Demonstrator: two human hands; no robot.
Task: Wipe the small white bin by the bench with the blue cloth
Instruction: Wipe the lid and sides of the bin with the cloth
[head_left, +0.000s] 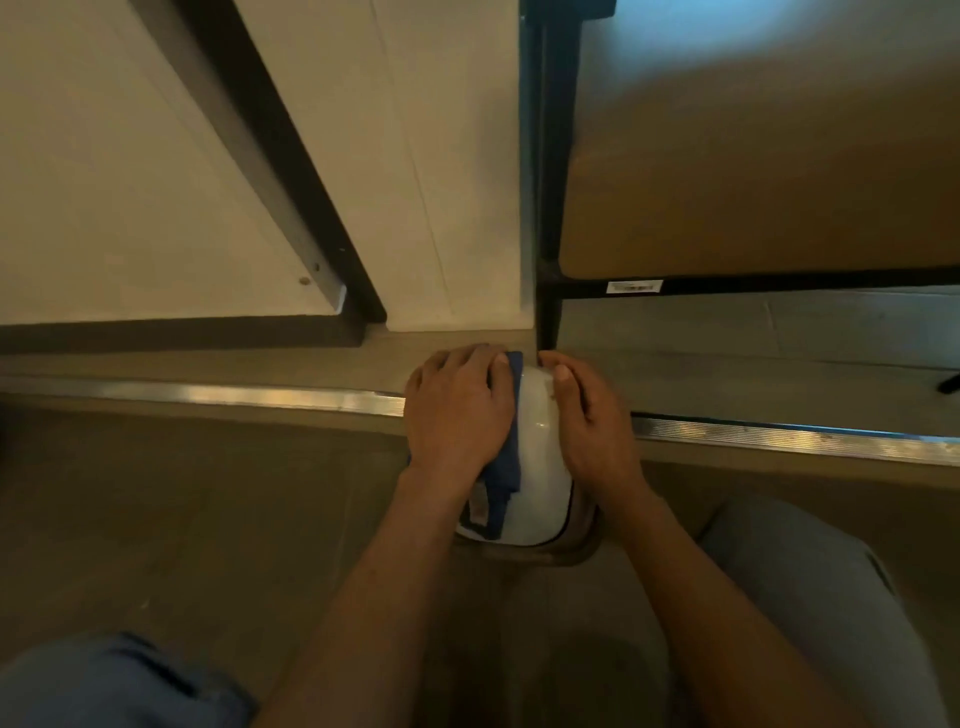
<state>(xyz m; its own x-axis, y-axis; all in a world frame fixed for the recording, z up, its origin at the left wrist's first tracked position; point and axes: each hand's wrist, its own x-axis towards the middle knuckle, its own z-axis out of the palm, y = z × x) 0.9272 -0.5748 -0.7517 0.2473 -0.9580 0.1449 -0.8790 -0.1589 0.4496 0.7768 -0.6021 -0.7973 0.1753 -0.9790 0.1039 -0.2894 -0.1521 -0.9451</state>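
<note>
The small white bin (537, 467) stands on the floor in the middle of the view, seen from above, between both my hands. My left hand (457, 410) lies flat over the blue cloth (511, 457) and presses it against the bin's left side and top. Part of the cloth hangs down beside my wrist. My right hand (592, 421) rests on the bin's right side, fingers curved around it toward the far edge. The bin's lower body is hidden under my hands.
The bench (753, 156) with a tan seat and black frame stands at the upper right, one black leg (548, 322) just behind the bin. A metal floor strip (234, 397) runs left to right. A white wall with a dark door frame (270, 156) lies behind. My knees show at the bottom corners.
</note>
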